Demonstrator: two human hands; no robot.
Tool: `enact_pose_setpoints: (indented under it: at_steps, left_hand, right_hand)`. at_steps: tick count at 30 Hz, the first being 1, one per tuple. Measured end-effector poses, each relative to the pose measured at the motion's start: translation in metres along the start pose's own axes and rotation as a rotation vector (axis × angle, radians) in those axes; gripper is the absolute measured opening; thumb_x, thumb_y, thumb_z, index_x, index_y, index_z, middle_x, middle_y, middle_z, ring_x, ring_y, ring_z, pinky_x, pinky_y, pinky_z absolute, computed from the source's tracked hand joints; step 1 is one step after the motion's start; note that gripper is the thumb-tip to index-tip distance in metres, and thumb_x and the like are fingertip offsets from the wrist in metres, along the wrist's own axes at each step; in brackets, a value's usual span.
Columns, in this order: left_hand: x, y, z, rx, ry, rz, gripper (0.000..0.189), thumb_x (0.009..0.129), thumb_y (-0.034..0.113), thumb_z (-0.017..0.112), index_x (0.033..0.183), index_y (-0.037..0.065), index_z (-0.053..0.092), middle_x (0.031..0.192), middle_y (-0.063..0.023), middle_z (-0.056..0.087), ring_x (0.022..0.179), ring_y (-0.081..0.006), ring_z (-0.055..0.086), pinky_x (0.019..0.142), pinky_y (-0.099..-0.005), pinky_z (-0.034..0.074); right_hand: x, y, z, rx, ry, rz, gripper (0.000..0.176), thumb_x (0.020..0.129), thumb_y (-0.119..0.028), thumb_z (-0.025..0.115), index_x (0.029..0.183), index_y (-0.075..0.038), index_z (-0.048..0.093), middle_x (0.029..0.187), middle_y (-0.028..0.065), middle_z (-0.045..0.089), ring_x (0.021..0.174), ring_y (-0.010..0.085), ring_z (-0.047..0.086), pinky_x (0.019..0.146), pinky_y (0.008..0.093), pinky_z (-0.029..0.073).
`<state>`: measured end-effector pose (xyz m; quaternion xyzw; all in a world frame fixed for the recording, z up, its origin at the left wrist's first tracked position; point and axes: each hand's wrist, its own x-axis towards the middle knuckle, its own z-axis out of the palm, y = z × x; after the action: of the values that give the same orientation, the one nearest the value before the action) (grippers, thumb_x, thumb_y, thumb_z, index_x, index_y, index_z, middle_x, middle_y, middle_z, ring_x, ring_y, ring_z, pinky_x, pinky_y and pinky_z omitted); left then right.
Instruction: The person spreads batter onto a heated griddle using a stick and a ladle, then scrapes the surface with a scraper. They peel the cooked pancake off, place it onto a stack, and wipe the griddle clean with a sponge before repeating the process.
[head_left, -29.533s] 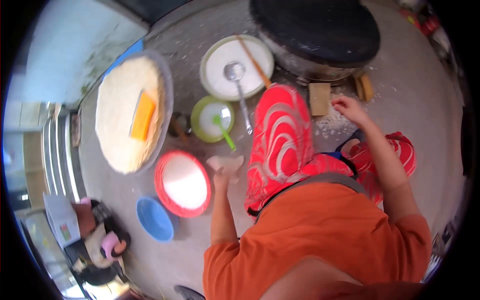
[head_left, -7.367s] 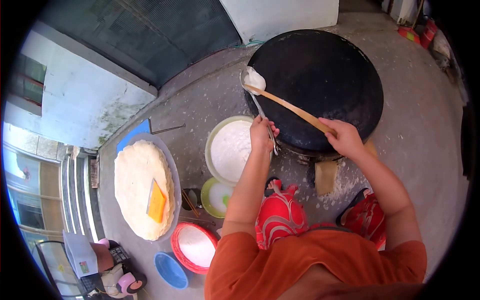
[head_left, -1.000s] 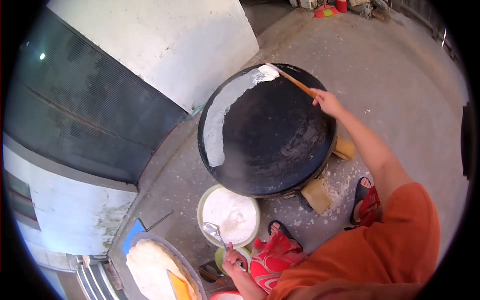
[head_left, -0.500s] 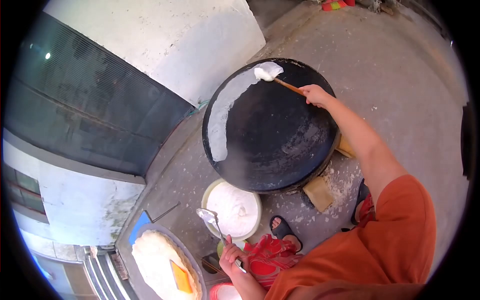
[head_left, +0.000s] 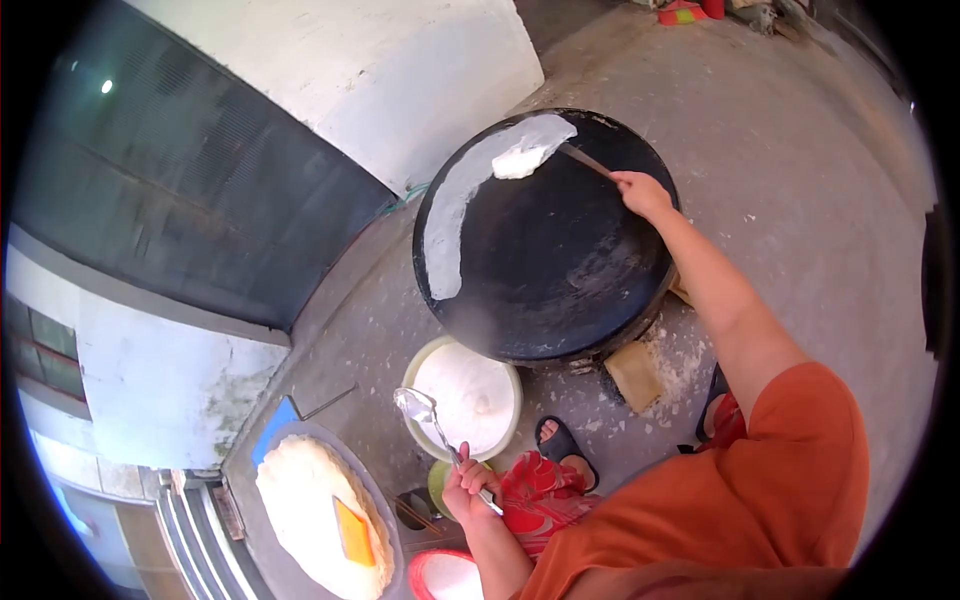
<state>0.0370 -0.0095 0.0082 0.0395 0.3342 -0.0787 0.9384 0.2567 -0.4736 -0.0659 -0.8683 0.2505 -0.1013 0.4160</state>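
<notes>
A wooden spreader (head_left: 588, 161) is gripped by its handle in my right hand (head_left: 645, 193), above the far right part of a round black griddle (head_left: 550, 260). Its tip is near the end of a thin, curved band of white batter (head_left: 450, 225) that follows the griddle's left and far rim. A thicker lump of batter (head_left: 522, 163) sits on the band's inner side. My left hand (head_left: 470, 484) is closed around a metal ladle (head_left: 440, 432), whose batter-smeared bowl hangs over the edge of a tub (head_left: 516, 410) of white batter.
Left of the tub, a stack of pale flatbreads (head_left: 300, 515) carries an orange scraper (head_left: 354, 533). A green container (head_left: 438, 483) and a red basin (head_left: 418, 574) stand near my left forearm. A tan block (head_left: 634, 376) lies by the griddle's base. A white wall (head_left: 400, 90) rises behind.
The spreader has moved right along the griddle's far rim, and the batter band reaches farther right. The batter lump now lies left of the spreader's tip. My left hand keeps hold of the ladle.
</notes>
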Motion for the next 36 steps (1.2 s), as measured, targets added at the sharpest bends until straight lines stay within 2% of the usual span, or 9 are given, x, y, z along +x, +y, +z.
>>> enact_pose_setpoints:
  at_steps: [2,8,12,18,22,26,30,34,36]
  left_hand:
    - [-0.002,0.0,0.0,0.01,0.013,0.006,0.031,0.087,0.01,0.032,0.107,-0.01,0.045,0.059,-0.0026,0.042,0.042,-0.0085,0.037,0.036,-0.0201,0.032]
    - [0.001,0.005,-0.004,0.013,-0.002,-0.037,0.032,0.089,0.014,0.032,0.108,-0.007,0.047,0.061,-0.0027,0.041,0.044,-0.009,0.036,0.036,-0.0199,0.031]
    - [-0.003,0.007,-0.005,0.036,0.019,-0.012,0.033,0.089,0.016,0.032,0.108,-0.007,0.047,0.062,-0.0028,0.042,0.045,-0.0088,0.036,0.037,-0.0201,0.031]
    - [-0.001,0.01,-0.008,0.039,-0.001,-0.01,0.034,0.09,0.019,0.032,0.109,-0.005,0.047,0.063,-0.0039,0.043,0.045,-0.0101,0.036,0.037,-0.0209,0.031]
    - [-0.003,0.012,-0.01,0.03,0.013,-0.019,0.034,0.09,0.019,0.031,0.108,-0.005,0.048,0.063,-0.0042,0.043,0.046,-0.0108,0.037,0.038,-0.0209,0.031]
    - [-0.001,0.012,-0.01,0.048,-0.01,0.008,0.034,0.09,0.019,0.031,0.108,-0.005,0.048,0.064,-0.0043,0.043,0.046,-0.0107,0.037,0.038,-0.0205,0.031]
    - [-0.002,0.01,-0.005,0.056,0.014,0.021,0.038,0.09,0.02,0.03,0.108,-0.008,0.047,0.062,-0.002,0.042,0.044,-0.0091,0.037,0.036,-0.0202,0.032]
    - [-0.004,0.008,-0.009,0.059,0.011,0.01,0.034,0.09,0.019,0.032,0.111,-0.005,0.046,0.064,-0.0041,0.043,0.046,-0.0102,0.036,0.037,-0.0204,0.03]
    - [-0.003,0.01,-0.008,0.057,0.001,0.007,0.034,0.09,0.019,0.032,0.11,-0.005,0.046,0.065,-0.0042,0.043,0.046,-0.0102,0.036,0.037,-0.0205,0.03]
  right_hand:
    - [0.017,0.022,0.027,0.14,-0.064,-0.02,0.027,0.083,-0.014,0.046,0.105,-0.014,0.06,0.093,0.0112,0.062,0.086,0.0225,0.06,0.076,0.0287,0.045]
    - [-0.019,-0.041,0.004,-0.203,-0.271,-0.186,0.026,0.081,-0.022,0.048,0.104,-0.02,0.061,0.1,0.008,0.06,0.094,0.0253,0.057,0.079,0.0336,0.045]
    - [-0.04,0.004,-0.014,-0.054,0.097,0.042,0.025,0.083,-0.017,0.047,0.105,-0.017,0.06,0.099,0.0099,0.061,0.092,0.0243,0.058,0.079,0.0322,0.045]
    - [-0.058,-0.057,0.042,-0.133,-0.183,-0.175,0.026,0.081,-0.02,0.049,0.104,-0.02,0.06,0.1,0.0089,0.06,0.093,0.0253,0.057,0.079,0.0326,0.044]
    - [-0.007,-0.029,0.027,-0.097,-0.008,0.016,0.029,0.082,-0.019,0.049,0.11,-0.017,0.056,0.1,0.0096,0.06,0.093,0.0251,0.057,0.08,0.033,0.045]
    - [-0.032,-0.051,0.052,-0.171,-0.273,-0.238,0.027,0.082,-0.012,0.047,0.106,-0.014,0.059,0.1,0.0104,0.061,0.092,0.0248,0.058,0.079,0.032,0.044]
    - [-0.032,-0.041,0.017,-0.015,-0.47,-0.191,0.026,0.082,-0.014,0.049,0.106,-0.014,0.06,0.097,0.0084,0.062,0.089,0.0218,0.059,0.078,0.0312,0.045]
    - [-0.038,-0.028,0.034,-0.057,-0.102,-0.1,0.026,0.082,-0.013,0.049,0.105,-0.014,0.06,0.095,0.009,0.063,0.087,0.0207,0.059,0.077,0.0293,0.044]
    - [-0.043,-0.032,0.063,-0.096,-0.261,-0.247,0.025,0.082,-0.015,0.049,0.105,-0.012,0.06,0.096,0.0116,0.062,0.089,0.0233,0.059,0.079,0.0315,0.044]
